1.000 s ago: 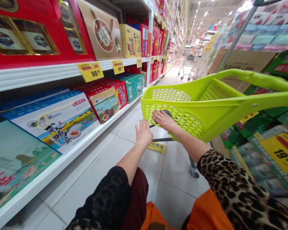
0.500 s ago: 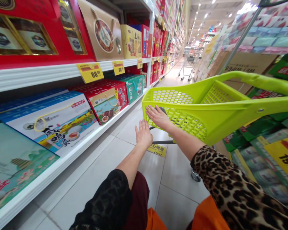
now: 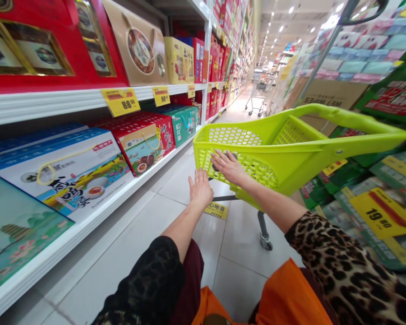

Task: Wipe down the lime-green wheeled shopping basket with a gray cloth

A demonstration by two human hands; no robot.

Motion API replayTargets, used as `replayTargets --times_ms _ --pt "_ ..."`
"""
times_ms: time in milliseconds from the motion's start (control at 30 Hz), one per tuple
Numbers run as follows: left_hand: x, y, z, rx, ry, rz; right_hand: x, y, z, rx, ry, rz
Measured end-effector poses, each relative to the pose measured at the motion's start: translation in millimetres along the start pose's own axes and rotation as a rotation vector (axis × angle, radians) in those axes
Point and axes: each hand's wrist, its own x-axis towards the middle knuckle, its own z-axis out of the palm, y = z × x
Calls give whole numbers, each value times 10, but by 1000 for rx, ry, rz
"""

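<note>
A lime-green plastic shopping cart (image 3: 291, 158) with mesh sides stands in front of me, its handle toward the right. My right hand (image 3: 230, 168) lies with spread fingers against the mesh of the near side. Just left and lower, my left hand (image 3: 201, 188) has its fingers stretched out flat near the cart's front corner; whether it touches the plastic I cannot tell. Neither hand grips anything. One caster wheel (image 3: 265, 242) on a grey leg shows below the basket.
On the left, a white shelf (image 3: 88, 203) bears boxed goods, among them a white and blue gift box (image 3: 88, 180). Green packs with a yellow price sign (image 3: 380, 212) are stacked at the right. Another cart (image 3: 257, 101) stands farther down the aisle. A yellow floor sticker (image 3: 217, 210) lies below my hands.
The green cart has shifted left in view, and its handle end and caster wheel now show more fully. My right hand has slid slightly rightward along the mesh. Both hands keep their fingers stretched.
</note>
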Motion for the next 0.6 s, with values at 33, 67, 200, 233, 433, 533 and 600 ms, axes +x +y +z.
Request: replayTargets --times_ms 33,67,200,233,433,533,600 --pt "-8 61 -15 -6 3 13 -3 80 -93 -11 24 32" --pt "-17 121 -28 -12 7 26 -27 147 -163 -18 35 53" --pt "-64 312 -53 -12 23 86 -390 199 -153 -8 -48 53" --pt "-77 340 -51 -9 30 100 -527 157 -95 -2 -85 46" --pt "-44 437 -113 31 48 140 -1031 -97 -20 51 -180 34" --pt "110 561 -286 47 83 137 -925 123 -404 -4 -21 121" --pt "248 679 -434 48 122 154 -854 430 -752 -83 127 259"
